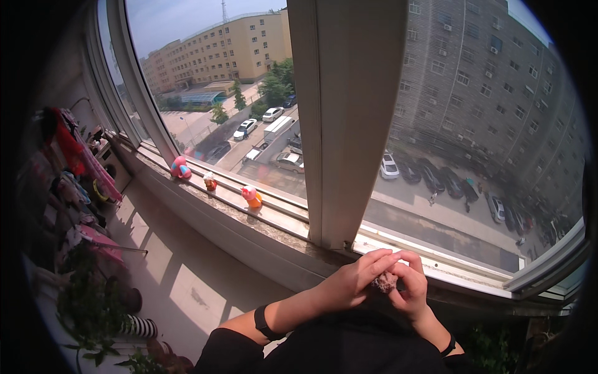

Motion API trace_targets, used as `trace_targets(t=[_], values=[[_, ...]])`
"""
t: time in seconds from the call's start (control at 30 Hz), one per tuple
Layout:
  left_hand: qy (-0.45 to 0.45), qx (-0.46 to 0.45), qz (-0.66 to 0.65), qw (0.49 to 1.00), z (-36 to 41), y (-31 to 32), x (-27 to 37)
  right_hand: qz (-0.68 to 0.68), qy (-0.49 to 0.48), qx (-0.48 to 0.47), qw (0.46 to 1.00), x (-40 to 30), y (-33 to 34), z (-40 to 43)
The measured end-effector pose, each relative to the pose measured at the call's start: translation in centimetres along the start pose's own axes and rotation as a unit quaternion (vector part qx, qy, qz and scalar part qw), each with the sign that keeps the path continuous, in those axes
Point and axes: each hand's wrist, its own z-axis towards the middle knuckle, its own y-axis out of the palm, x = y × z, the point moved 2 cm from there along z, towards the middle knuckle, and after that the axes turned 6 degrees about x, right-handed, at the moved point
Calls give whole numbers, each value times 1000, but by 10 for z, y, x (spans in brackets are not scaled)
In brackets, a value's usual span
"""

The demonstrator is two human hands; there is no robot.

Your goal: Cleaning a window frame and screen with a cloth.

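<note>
Close to my body, just inside the window, both hands meet around a small, rough, brownish-pink lump. What it is made of I cannot tell, and the fingers cover much of it. My left hand lies along its left side, with the fingers reaching over the top. On the other side, my right hand curls round it with thumb and fingers. Both hands are near the white window sill. A dark band circles each wrist.
Along the window ledge stand a pink-and-blue toy figure, a small figurine and a pink-and-orange toy figure. A thick window post rises ahead. Potted plants, a pink umbrella and hanging clothes are at left.
</note>
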Motion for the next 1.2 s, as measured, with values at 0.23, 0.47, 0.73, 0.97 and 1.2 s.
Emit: trace_targets(t=[0.23,0.47,0.73,0.97,1.2], values=[[-237,225,-211,921,2,-70,16,-183,-106,-5,977,4,-1,2],[20,393,-155,906,46,-182,21,-274,-41,124,953,34,-25,-43],[390,448,330,734,179,-276,65,-374,-67,152,912,51,-1,-64],[365,365,344,784,247,-277,34,-392,-60,173,902,55,3,-69],[320,319,348,821,217,-227,-11,-412,-44,202,888,59,8,-79]])
